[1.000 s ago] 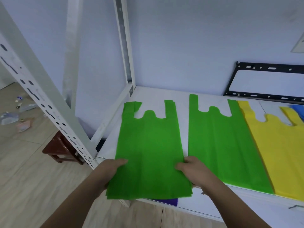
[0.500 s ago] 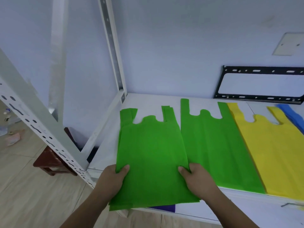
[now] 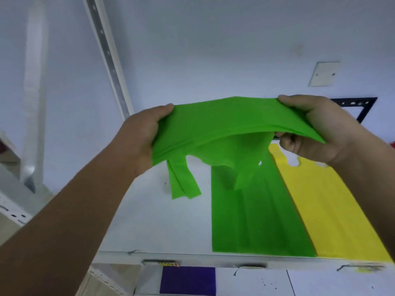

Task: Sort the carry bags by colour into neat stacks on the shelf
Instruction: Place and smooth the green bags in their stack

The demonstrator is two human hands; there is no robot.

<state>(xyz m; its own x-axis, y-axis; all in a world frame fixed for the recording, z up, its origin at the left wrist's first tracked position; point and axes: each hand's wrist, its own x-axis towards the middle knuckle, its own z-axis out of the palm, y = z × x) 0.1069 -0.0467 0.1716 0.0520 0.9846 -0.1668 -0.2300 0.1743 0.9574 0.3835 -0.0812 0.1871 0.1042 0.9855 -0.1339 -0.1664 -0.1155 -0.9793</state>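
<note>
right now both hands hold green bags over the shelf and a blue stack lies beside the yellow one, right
No: the head view shows a green stack, not blue, beside the yellow one. Left hand and right hand do hold green bags over the shelf.

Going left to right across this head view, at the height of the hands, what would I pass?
White shelf post → left hand → held green carry bags → right hand.

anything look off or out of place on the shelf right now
Nothing spilled or torn. The green bundle is off the shelf, held up by the left hand and right hand, sagging, handles dangling. The green stack and yellow stack lie flat side by side. A purple piece sits alone below.
</note>
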